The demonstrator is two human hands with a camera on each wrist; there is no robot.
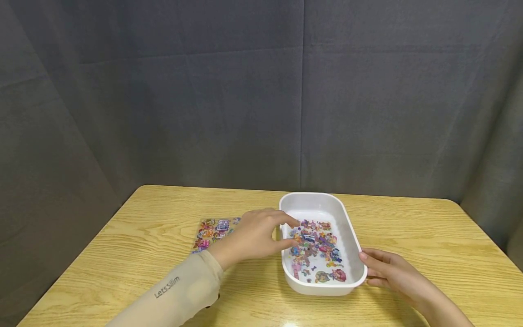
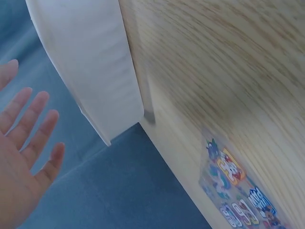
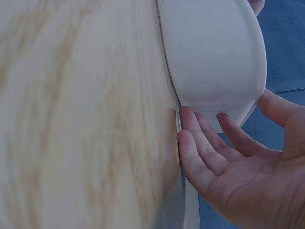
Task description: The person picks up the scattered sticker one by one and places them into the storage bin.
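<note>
A white plastic tray (image 1: 355,231) stands on the table, with many small colourful cartoon cutouts (image 1: 312,247) scattered over its bottom. My left hand (image 1: 261,234) reaches over the tray's left rim, thumb and fingers spread apart with nothing between them. At the tray's near right corner my right hand (image 1: 386,268) holds the side, thumb at the rim and fingers low against the outer wall. The right wrist view shows those fingertips (image 3: 186,114) at the tray's lower edge. Partly behind my left hand lies a clear sheet (image 1: 212,231) printed with bright cartoon figures.
The wooden table (image 1: 155,254) has rounded far corners. Behind it hangs a dark grey curtain (image 1: 245,113), which also runs along both sides. A pale sleeve with lettering (image 1: 171,290) covers my left forearm.
</note>
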